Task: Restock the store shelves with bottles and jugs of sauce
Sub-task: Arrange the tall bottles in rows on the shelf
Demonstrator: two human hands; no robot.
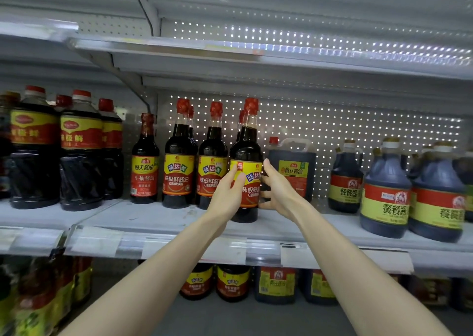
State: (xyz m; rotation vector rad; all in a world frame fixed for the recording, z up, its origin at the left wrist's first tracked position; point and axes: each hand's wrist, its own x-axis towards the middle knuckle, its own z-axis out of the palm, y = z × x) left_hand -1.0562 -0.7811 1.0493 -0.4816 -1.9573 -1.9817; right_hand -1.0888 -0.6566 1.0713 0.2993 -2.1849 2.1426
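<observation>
Grey store shelf [153, 218], perforated panel [358, 131] behind, stocked with dark sauces. Just left of a square jug [291, 166] a red-capped sauce bottle [247, 143] stands near the front edge. The left hand [227, 192] and right hand [276, 189] clasp its sides, fingers curled round the label.

The tall glass bottle of dark sauce [247, 145] at the front is nearly black, with a red cap and a label that is yellow on top and red below, with a little blue patch. The two matching bottles [179, 143] beside it have the same colours. The small dark bottle [144, 148] has a dark red cap and a yellow and red label. The square plastic jug [291, 155] is dark brown, with a red cap and a yellow, green and red label. The round jugs [386, 170] look dark blue, with red and yellow labels. The grey metal shelf [153, 218] is plain. The grey back wall [358, 131] has rows of tiny white dots.
</observation>
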